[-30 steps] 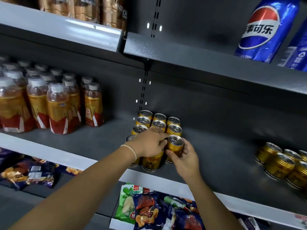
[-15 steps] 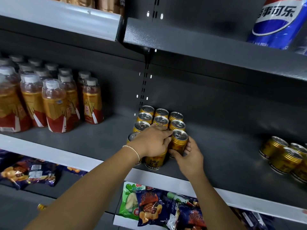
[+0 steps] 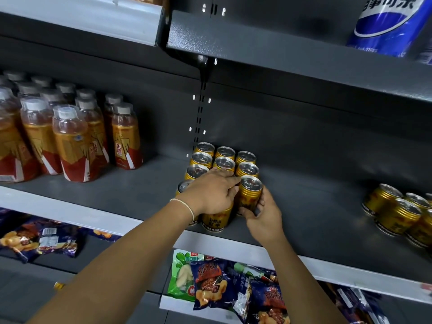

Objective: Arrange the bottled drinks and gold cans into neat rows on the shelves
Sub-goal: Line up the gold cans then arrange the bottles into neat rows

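Observation:
Gold cans (image 3: 224,160) stand upright in three short rows on the grey middle shelf (image 3: 145,192). My left hand (image 3: 211,191) lies over the top of the front middle can (image 3: 216,218), fingers curled down around it. My right hand (image 3: 261,213) grips the front right can (image 3: 250,195) from its right side and bottom. A second loose group of gold cans (image 3: 397,211) sits at the far right of the same shelf. Bottled orange drinks (image 3: 70,141) with white caps stand clustered at the left.
A blue Pepsi bottle (image 3: 390,22) lies on the upper shelf (image 3: 280,50) at right. Snack bags (image 3: 233,286) fill the lower shelf under my arms, more snack bags (image 3: 39,239) at lower left. Bare shelf stretches between the two can groups.
The view has tilted slightly down and right. My right hand has nudged its can back into line with the right-hand row. My left hand stays on the front middle can.

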`<control>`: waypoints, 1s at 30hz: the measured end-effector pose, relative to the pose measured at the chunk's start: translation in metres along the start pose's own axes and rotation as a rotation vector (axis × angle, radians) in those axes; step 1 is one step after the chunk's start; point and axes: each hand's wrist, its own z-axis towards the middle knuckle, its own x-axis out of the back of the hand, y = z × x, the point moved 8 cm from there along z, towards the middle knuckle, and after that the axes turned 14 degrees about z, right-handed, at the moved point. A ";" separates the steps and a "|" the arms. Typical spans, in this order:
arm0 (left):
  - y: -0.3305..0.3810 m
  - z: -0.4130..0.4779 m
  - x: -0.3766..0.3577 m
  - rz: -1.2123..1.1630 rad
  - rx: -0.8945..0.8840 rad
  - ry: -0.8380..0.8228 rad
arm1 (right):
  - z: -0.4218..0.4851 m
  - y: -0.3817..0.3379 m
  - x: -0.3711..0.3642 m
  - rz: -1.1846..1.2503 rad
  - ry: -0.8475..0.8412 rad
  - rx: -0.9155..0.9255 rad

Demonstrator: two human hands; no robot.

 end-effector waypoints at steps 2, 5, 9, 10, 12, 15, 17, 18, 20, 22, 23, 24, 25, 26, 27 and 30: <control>0.000 0.000 0.000 -0.001 0.001 -0.010 | 0.000 0.000 0.000 -0.004 -0.005 0.002; 0.001 0.000 -0.001 -0.001 0.002 -0.020 | 0.000 -0.003 -0.003 -0.027 -0.020 -0.006; 0.001 -0.001 0.002 0.004 0.013 -0.044 | -0.001 -0.006 -0.004 -0.057 -0.040 -0.015; 0.002 -0.001 0.003 -0.001 0.011 -0.054 | -0.001 -0.008 -0.004 -0.071 -0.039 -0.008; 0.004 0.002 0.008 -0.006 0.010 -0.082 | -0.001 -0.011 -0.004 -0.102 -0.030 0.005; 0.010 0.011 0.017 0.035 0.043 -0.117 | 0.000 -0.011 -0.003 -0.087 -0.061 -0.023; 0.020 0.019 0.025 0.107 0.056 -0.073 | 0.000 -0.006 0.002 -0.028 -0.102 -0.098; 0.028 0.024 0.030 0.140 0.054 -0.032 | 0.000 -0.003 0.011 -0.003 -0.103 -0.128; 0.048 0.035 0.035 0.140 0.043 0.038 | 0.001 -0.004 0.040 0.005 -0.062 -0.127; 0.076 0.049 0.032 0.097 0.011 0.063 | 0.003 -0.010 0.082 -0.061 0.013 -0.093; 0.093 0.057 0.029 0.078 -0.012 0.066 | 0.004 -0.014 0.107 -0.132 0.058 -0.072; 0.110 0.066 0.024 0.056 -0.034 0.066 | 0.005 -0.020 0.133 -0.238 0.098 -0.046; 0.127 0.075 0.018 0.029 -0.050 0.058 | 0.006 -0.025 0.158 -0.361 0.129 -0.023; 0.144 0.083 0.012 0.001 -0.056 0.041 | 0.007 -0.030 0.183 -0.472 0.151 -0.011; 0.161 0.090 0.006 -0.023 -0.058 0.020 | 0.008 -0.033 0.206 -0.559 0.163 -0.011; 0.209 0.111 -0.013 -0.079 -0.082 -0.030 | 0.016 -0.038 0.267 -0.780 0.173 -0.018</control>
